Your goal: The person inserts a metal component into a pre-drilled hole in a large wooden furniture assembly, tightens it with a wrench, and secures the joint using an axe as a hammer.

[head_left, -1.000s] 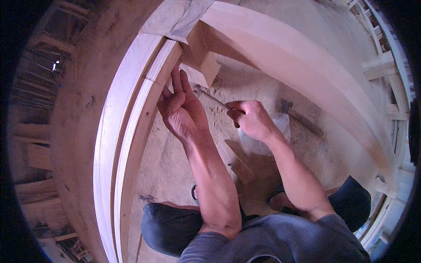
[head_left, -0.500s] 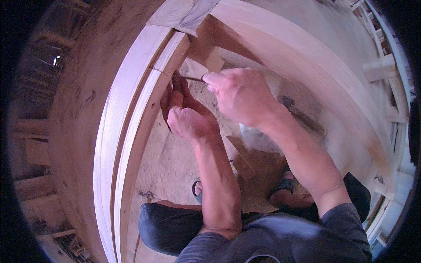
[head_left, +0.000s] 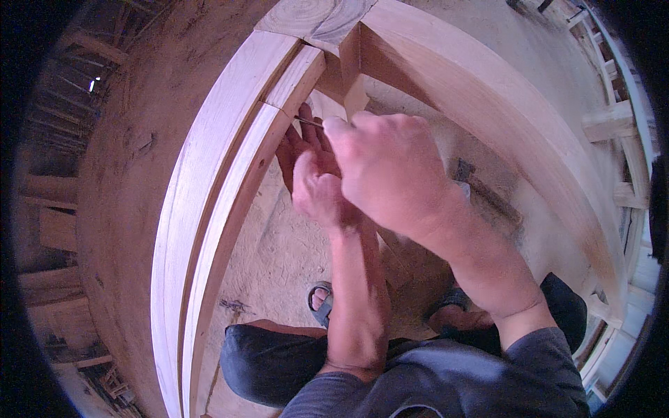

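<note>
My right hand (head_left: pixel 390 167) is wrapped round the handle of a screwdriver. Its thin dark shaft (head_left: pixel 309 121) points left, its tip at the inner face of a pale wooden strip (head_left: pixel 240 164). The handle is hidden in my fist. Just below the shaft, my left hand (head_left: pixel 317 184) is held palm up with its fingers stretched out beside the strip and its thumb bent; nothing shows in it. A crosswise joint line runs over the strip near the tip, and a small hole (head_left: pixel 262 164) lies lower down. The strip runs along a thicker wooden beam (head_left: pixel 191 188).
At the far end, the beam meets a post (head_left: pixel 317 19) showing end grain. Another wide beam (head_left: pixel 488 90) curves away to the right from that corner. My sandalled foot (head_left: pixel 320 299) is on the dirt floor between the beams. More timber is stacked along both sides.
The frame's corner sits slightly farther right in view. My left fingers, bunched near the tip before, now lie straighter and lower, while my right hand stays on the screwdriver, its shaft showing less.
</note>
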The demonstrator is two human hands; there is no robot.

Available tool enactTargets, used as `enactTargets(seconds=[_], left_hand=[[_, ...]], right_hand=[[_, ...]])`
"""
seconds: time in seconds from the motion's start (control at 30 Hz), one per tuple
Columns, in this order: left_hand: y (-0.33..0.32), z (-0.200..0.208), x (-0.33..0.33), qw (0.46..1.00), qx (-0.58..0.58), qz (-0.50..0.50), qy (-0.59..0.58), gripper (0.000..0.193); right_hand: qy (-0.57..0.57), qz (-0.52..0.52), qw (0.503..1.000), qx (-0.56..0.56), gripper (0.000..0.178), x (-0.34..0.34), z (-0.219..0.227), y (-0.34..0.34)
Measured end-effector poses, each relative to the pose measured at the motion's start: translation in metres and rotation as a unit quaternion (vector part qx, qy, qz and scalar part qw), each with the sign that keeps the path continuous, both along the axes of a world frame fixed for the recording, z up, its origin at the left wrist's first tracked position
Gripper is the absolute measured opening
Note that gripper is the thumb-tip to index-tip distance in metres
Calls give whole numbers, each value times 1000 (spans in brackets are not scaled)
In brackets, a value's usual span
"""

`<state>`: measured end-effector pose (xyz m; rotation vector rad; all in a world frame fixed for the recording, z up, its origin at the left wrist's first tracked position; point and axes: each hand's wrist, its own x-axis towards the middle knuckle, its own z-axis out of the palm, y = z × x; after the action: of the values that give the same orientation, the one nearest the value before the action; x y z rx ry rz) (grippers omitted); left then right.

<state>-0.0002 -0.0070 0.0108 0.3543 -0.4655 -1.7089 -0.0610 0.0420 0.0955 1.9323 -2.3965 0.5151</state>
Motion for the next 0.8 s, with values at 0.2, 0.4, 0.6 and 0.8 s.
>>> enactTargets(seconds=[0.2, 0.4, 0.6, 0.8], left_hand=[[3, -4, -7, 998, -27, 12, -61, 58], [6, -9, -10, 990, -6, 25, -140, 44], [-2, -1, 10, 967, 9, -32, -254, 35], [3, 22, 19, 964, -12, -131, -231, 48]], right_hand=[[-121, -13, 984, -129, 28, -27, -96, 9], [-218, -62, 943, -242, 35, -20, -134, 7], [-265, -109, 945, -158, 17, 5, -86, 14], [-276, -120, 940, -162, 27, 7, -73, 10]])
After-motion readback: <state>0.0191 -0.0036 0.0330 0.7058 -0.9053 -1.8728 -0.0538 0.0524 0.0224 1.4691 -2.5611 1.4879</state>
